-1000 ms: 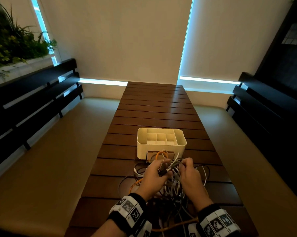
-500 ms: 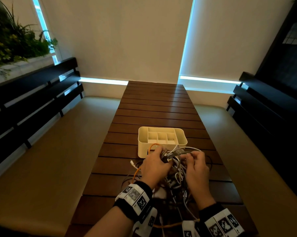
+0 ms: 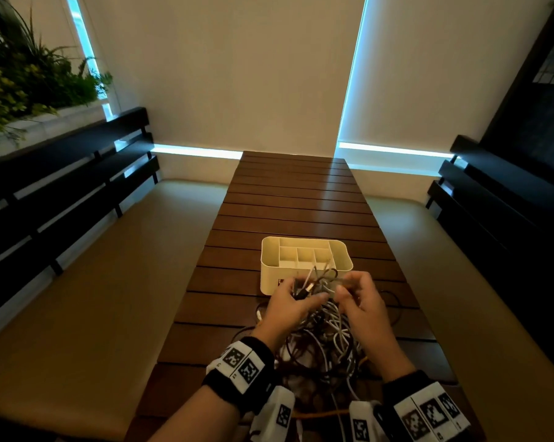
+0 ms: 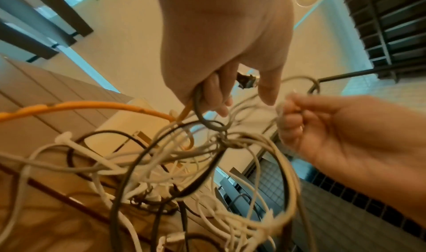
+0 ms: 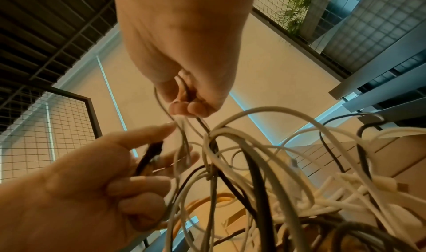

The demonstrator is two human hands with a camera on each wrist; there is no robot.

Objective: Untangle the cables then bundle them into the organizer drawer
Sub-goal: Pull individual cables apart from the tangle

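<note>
Cables (image 3: 320, 342) hang in a big messy knot over the brown table (image 3: 295, 199), white ones, dark ones and an orange one. The left hand (image 3: 288, 309) curls its fingers around a dark cable and the orange one. The right hand (image 3: 363, 303) pinches thin pale cables between thumb and fingers. Both hands lift the knot just in front of the white organizer (image 3: 271, 266), which stands on the table.
</note>
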